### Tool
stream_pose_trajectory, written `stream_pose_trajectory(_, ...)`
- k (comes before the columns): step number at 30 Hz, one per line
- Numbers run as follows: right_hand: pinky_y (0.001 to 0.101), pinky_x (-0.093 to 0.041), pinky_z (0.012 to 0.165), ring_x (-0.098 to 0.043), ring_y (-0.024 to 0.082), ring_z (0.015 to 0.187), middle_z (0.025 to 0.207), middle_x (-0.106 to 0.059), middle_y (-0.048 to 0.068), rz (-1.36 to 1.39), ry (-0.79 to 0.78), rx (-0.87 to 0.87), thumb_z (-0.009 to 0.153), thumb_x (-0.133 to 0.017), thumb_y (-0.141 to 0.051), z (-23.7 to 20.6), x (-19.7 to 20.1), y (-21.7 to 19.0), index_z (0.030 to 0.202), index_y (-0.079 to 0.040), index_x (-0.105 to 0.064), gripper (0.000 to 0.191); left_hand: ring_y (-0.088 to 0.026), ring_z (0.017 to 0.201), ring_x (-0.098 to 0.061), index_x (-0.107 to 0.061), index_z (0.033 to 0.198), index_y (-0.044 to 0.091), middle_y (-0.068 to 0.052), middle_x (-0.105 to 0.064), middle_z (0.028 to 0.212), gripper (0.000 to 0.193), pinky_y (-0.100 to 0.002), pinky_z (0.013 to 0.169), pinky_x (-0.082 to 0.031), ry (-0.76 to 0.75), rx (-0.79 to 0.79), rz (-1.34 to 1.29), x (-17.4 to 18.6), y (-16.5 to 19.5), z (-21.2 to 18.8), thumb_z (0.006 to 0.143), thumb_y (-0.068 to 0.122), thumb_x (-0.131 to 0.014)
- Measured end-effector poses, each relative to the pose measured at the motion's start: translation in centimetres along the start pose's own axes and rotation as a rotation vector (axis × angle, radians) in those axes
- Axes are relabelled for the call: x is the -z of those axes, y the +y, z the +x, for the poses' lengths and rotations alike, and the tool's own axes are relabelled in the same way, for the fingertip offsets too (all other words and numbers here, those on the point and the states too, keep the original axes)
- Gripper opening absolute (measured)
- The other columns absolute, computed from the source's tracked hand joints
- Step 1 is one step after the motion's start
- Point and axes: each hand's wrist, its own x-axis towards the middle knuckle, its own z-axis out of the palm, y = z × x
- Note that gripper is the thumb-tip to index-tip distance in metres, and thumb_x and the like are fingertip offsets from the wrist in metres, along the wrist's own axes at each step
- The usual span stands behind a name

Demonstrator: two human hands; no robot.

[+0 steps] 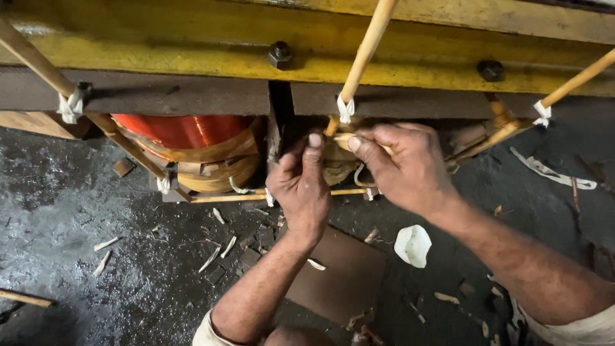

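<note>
sleeved lead (360, 64), a tan tube-covered conductor, slants down from the far top of the scene and ends in the middle, just under the yellow steel frame (192, 61), where both hands meet. the right hand (410, 170) has its thumb and forefinger pinched narrow on the lead's lower end; the left hand (301, 186) is curled tight just beside it, fingertips closed on what looks like the same end or a strip next to it — which of the two i cannot tell. a white cloth tie (346, 110) binds the lead just above the hands.

judged from its straight run, the lead is stiff along its length and light enough for fingers, but the sleeve looks smooth and papery, so it may slip or crease under a hard pinch; the best hold seems close below the tie, where it is braced.

to the left sits an orange winding (182, 131) wrapped in tan bands, and further leads cross at far left and far right. on the dark floor (64, 211) near the person lie wood chips, a brown board (343, 275) and a white scrap (413, 245).
</note>
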Motion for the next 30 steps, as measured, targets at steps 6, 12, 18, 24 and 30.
stream_pose_trajectory(6,0.0315,-0.054,0.062,-0.069,0.016,0.069,0.082,-0.071,0.011,0.051,0.024,0.158,0.1,-0.071,-0.015,-0.9,0.1,0.7,0.107,0.001,-0.074,0.018,-0.011,0.088,-0.065,-0.075,0.111,-0.001,-0.008,-0.073,0.096,0.02,-0.027,0.08,-0.052,0.007,-0.5,0.493,-0.6,1.8,-0.8,0.1,0.015,-0.076)
stream_pose_trajectory(12,0.0304,-0.056,0.065,-0.074,0.016,0.074,0.086,-0.075,0.012,0.004,0.01,0.144,0.09,-0.079,-0.02,-0.5,1.4,0.2,0.103,0.0,-0.076,0.025,-0.015,0.107,-0.07,-0.067,0.127,-0.004,-0.01,-0.074,0.12,0.028,-0.028,0.096,-0.056,-0.069,-0.288,0.182,0.8,2.2,-1.0,0.107,0.012,-0.056)
stream_pose_trajectory(18,0.0298,-0.057,0.06,-0.073,0.014,0.068,0.081,-0.078,0.009,0.036,-0.151,-0.031,0.087,-0.078,-0.022,-0.6,3.3,0.7,0.102,-0.005,-0.078,0.022,-0.017,0.093,-0.068,-0.073,0.121,-0.007,-0.018,-0.076,0.104,0.027,-0.031,0.089,-0.056,-0.03,-0.241,0.058,-0.1,-1.1,0.5,0.098,0.007,-0.078)
stream_pose_trajectory(24,0.0338,-0.054,0.058,-0.068,0.02,0.06,0.074,-0.072,0.013,-0.036,-0.157,-0.06,0.088,-0.077,-0.024,-1.3,3.4,2.2,0.102,-0.003,-0.078,0.025,-0.03,0.068,-0.071,-0.068,0.109,0.0,-0.017,-0.071,0.081,0.012,-0.038,0.062,-0.056,-0.139,-0.884,0.573,0.4,-0.9,2.9,0.099,0.007,-0.073)
stream_pose_trajectory(30,0.0344,-0.055,0.06,-0.071,0.021,0.067,0.08,-0.071,0.011,-0.07,-0.052,0.223,0.092,-0.076,-0.022,-0.9,4.4,0.9,0.099,-0.003,-0.077,0.02,-0.031,0.055,-0.067,-0.066,0.1,-0.002,-0.015,-0.067,0.067,0.024,-0.039,0.05,-0.05,-0.138,-0.667,0.822,-0.9,-1.8,3.4,0.09,0.017,-0.076)
